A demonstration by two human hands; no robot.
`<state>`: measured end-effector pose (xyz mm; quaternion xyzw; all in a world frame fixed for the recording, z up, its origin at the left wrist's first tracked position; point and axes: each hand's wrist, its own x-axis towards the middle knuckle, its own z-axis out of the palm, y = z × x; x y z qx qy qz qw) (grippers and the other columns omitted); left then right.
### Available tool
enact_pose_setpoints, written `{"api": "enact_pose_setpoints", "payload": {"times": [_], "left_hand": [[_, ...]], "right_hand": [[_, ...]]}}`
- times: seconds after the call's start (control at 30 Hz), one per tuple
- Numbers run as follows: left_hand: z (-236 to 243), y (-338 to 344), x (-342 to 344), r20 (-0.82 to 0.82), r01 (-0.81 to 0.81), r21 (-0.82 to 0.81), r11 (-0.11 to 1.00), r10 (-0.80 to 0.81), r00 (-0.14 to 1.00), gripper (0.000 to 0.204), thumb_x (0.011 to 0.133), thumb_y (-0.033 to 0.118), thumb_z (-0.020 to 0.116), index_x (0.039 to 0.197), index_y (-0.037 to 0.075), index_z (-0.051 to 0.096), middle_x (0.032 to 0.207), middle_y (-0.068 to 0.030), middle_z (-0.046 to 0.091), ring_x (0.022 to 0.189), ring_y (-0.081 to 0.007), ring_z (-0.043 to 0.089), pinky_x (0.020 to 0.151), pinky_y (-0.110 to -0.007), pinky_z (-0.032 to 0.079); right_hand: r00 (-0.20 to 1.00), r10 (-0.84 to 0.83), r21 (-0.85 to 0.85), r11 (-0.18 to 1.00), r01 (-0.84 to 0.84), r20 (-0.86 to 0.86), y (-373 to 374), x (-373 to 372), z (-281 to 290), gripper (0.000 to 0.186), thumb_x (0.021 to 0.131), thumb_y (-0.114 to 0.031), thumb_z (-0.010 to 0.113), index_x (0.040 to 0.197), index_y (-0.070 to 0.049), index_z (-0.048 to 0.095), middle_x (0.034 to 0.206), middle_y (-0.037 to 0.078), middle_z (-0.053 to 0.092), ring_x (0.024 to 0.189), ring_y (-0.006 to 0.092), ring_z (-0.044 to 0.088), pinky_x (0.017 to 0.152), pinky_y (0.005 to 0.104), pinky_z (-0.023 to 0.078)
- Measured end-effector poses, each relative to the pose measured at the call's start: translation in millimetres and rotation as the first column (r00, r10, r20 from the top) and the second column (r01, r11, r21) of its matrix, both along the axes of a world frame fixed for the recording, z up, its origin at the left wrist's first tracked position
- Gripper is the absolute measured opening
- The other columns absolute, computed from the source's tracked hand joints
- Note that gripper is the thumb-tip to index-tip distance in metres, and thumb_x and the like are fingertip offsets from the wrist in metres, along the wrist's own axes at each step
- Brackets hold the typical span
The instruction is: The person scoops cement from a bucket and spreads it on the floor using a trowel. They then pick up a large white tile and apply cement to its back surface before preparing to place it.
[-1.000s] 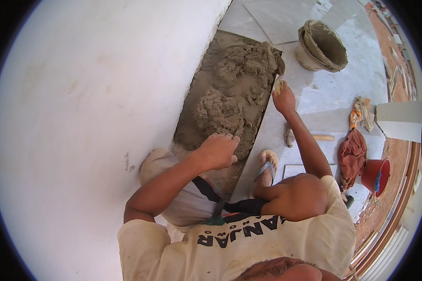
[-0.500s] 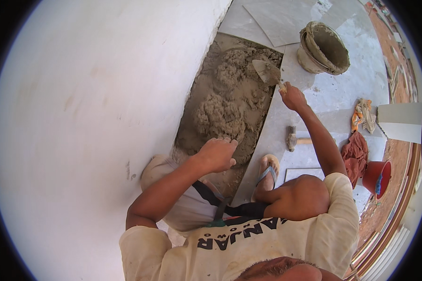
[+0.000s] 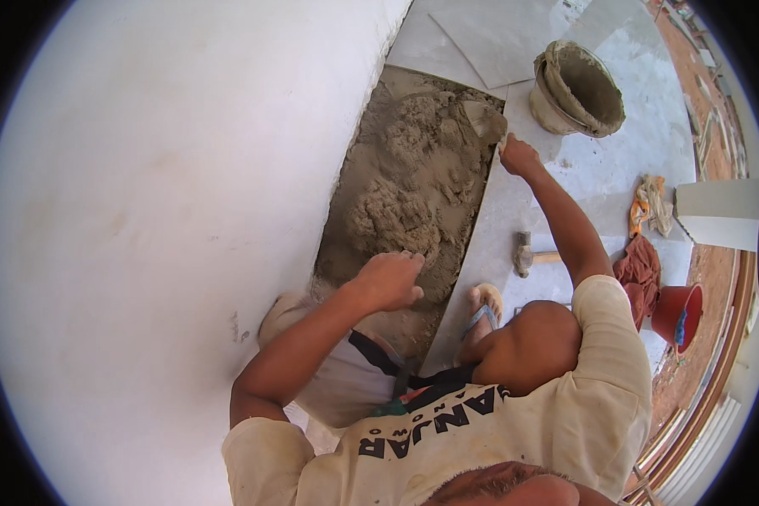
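Observation:
My right hand [image 3: 519, 155] is closed round the handle of a trowel [image 3: 484, 121]. The trowel's blade rests against the wet mortar [image 3: 392, 215] at the far right corner of an untiled strip. That mortar lies in rough heaps between the white wall and the grey floor tiles. My left hand [image 3: 388, 282] hangs over the near end of the mortar, in front of my left knee. Its fingers are loosely bent with the thumb apart, and nothing shows in them.
A mortar-caked bucket [image 3: 582, 88] stands on the tiles [image 3: 582, 181] beyond my right hand. A hammer [image 3: 524, 255] lies near my right foot. Rags [image 3: 649, 207], a dark red cloth [image 3: 638, 274] and a red bucket [image 3: 676, 316] are at the right. The white wall [image 3: 160, 211] borders the left.
The trowel blade has moved down and slightly nearer, from above the mortar onto its corner edge. My right hand has shifted slightly nearer. The left hand has hardly moved.

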<state>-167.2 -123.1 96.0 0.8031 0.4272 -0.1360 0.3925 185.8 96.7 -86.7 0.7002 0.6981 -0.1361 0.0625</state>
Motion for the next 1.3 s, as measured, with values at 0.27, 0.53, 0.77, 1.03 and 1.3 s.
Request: {"api": "enact_pose_setpoints", "payload": {"times": [0.27,0.53,0.77,1.03,1.3], "left_hand": [[1.3,-5.5,-7.3,-0.017,-0.023,-0.002,1.0,0.023,1.0,0.056,0.088,0.032,0.07,0.129,-0.003,0.051,0.122,-0.0223,0.062,0.118,-0.0373,0.058,0.1,-0.046,0.047],[11.7,-0.7,-12.3,-0.002,-0.021,0.016,1.0,0.021,1.0,0.053,0.088,0.032,0.07,0.126,-0.002,0.053,0.12,-0.0223,0.063,0.118,-0.0371,0.059,0.1,-0.045,0.047],[7.9,14.2,-4.8,0.044,-0.022,-0.002,1.0,0.022,0.999,0.058,0.089,0.035,0.069,0.13,-0.002,0.052,0.124,-0.023,0.062,0.119,-0.0383,0.058,0.1,-0.046,0.047],[12.4,26.9,-9.5,0.037,-0.091,-0.047,0.995,0.093,0.995,0.061,0.089,0.036,0.068,0.134,-0.003,0.05,0.134,-0.025,0.057,0.128,-0.0379,0.053,0.107,-0.045,0.043],[16.0,32.3,-6.3,0.055,-0.082,-0.053,0.995,0.085,0.995,0.061,0.09,0.035,0.067,0.133,-0.004,0.05,0.133,-0.0249,0.057,0.127,-0.0381,0.053,0.107,-0.045,0.043]], "right_hand": [[0.977,-0.212,-0.098,0.973,0.209,-0.022,-11.4,-25.0,15.9,0.045,0.1,-0.036,0.046,0.123,0.001,0.055,0.118,0.029,0.065,0.112,0.0434,0.063,0.094,0.052,0.051],[0.709,-0.527,-0.474,0.827,0.301,-0.47,-5.5,-12.6,23.5,0.043,0.099,-0.038,0.05,0.107,0.005,0.054,0.081,0.018,0.064,0.062,0.0319,0.062,0.058,0.0463,0.052],[0.08,-0.663,-0.579,0.701,0.416,-0.745,-29.0,-41.7,25.6,0.04,0.099,-0.036,0.054,0.107,0.003,0.049,0.077,0.01,0.056,0.056,0.0204,0.057,0.048,0.0357,0.051],[-0.383,-0.589,-0.7,0.556,0.447,-0.712,-21.2,-101.1,6.3,0.033,0.101,-0.031,0.052,0.115,-0.002,0.044,0.08,0.01,0.056,0.06,0.0221,0.057,0.051,0.0378,0.053],[0.056,-0.664,-0.575,0.683,0.45,-0.745,-1.7,-86.1,-16.1,0.039,0.098,-0.032,0.05,0.104,0.006,0.054,0.075,0.017,0.062,0.06,0.0302,0.063,0.055,0.0441,0.054]]}}
